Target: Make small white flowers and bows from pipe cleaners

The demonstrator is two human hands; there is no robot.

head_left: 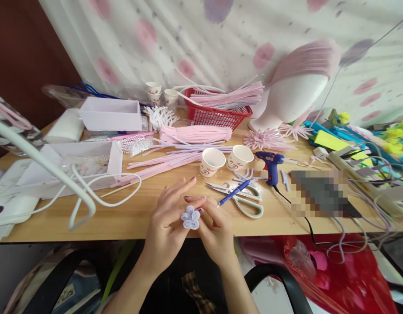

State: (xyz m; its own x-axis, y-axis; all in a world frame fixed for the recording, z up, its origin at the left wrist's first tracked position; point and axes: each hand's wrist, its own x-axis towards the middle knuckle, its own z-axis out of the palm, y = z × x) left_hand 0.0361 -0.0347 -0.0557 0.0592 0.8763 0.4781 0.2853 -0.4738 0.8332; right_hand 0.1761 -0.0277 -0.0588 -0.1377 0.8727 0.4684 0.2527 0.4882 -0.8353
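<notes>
A small lavender flower point(190, 217) that looks bent from pipe cleaners faces up between my hands, above the table's front edge. My left hand point(170, 213) holds it from the left with thumb and index finger, its other fingers stretched forward. From the right, my right hand point(217, 231) pinches at the flower's side with curled fingers. Just beyond my right hand lie a blue pen point(234, 193) and scissors point(249, 205) with pale handles, the pen resting across them. The flower's underside is hidden by my fingers.
Two paper cups point(212, 162) stand ahead, near pink pipe cleaners point(196, 134). A blue glue gun point(271, 165) stands to the right, its cord running off the table edge. Behind are a red basket point(217, 115) and a foam head point(286, 96). White boxes point(111, 114) and a cable point(132, 198) lie left.
</notes>
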